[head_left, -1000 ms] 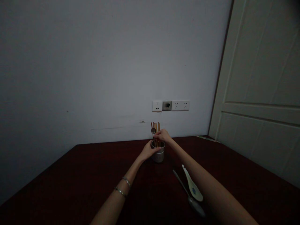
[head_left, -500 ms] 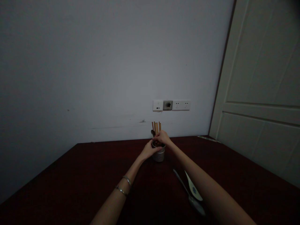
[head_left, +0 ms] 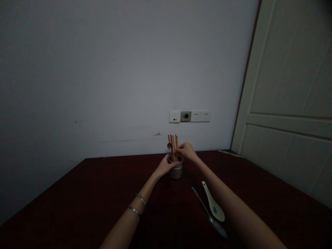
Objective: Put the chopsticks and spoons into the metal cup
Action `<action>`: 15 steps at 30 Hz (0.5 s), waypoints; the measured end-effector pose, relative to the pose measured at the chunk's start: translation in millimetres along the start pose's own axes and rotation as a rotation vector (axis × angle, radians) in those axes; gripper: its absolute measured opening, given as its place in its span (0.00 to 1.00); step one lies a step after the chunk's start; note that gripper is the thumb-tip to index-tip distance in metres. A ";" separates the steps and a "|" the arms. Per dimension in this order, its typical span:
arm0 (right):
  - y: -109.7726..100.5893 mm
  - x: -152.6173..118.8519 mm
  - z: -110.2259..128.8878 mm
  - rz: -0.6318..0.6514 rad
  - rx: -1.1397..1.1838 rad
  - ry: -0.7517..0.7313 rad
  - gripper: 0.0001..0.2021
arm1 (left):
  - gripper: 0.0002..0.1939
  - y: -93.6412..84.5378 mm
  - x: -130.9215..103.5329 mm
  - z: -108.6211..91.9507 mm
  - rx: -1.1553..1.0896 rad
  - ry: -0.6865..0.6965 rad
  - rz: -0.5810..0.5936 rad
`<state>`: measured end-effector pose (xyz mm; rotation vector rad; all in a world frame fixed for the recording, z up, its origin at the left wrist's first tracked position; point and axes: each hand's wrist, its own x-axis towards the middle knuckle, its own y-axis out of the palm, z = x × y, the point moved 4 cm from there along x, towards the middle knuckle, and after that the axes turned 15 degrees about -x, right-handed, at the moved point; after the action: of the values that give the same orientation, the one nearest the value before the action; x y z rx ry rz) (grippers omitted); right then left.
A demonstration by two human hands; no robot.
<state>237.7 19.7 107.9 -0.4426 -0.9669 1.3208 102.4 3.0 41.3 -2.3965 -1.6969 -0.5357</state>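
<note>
A: How are the fingers set?
B: The left hand is wrapped around the metal cup; the right hand is loosely curled beside the chopsticks, contact unclear.
A: And farther out?
B: A ceramic spoon and metal spoon are seen on the table.

The scene is dim and underexposed, with soft grey light falling evenly on the wall. Below the wall, the desk sinks almost to black, without glare. Right of the wall, the door leans, bent by wide-angle distortion, and the corners darken.
</note>
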 end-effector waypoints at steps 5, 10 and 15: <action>-32.1 -24.2 -40.5 -0.151 0.065 0.023 0.15 | 0.29 0.4 -1.7 0.9 -0.011 -0.017 -0.022; -36.0 -52.6 -103.1 -0.213 0.096 0.121 0.16 | 0.31 1.1 -3.3 1.6 -0.047 -0.016 -0.025; -25.6 -75.7 -165.8 -0.217 0.091 0.243 0.16 | 0.39 0.9 -2.5 1.8 -0.024 -0.066 -0.074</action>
<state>388.5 -17.8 9.4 -0.4060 -0.7274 1.0818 102.8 1.1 38.7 -2.4012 -1.8233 -0.4952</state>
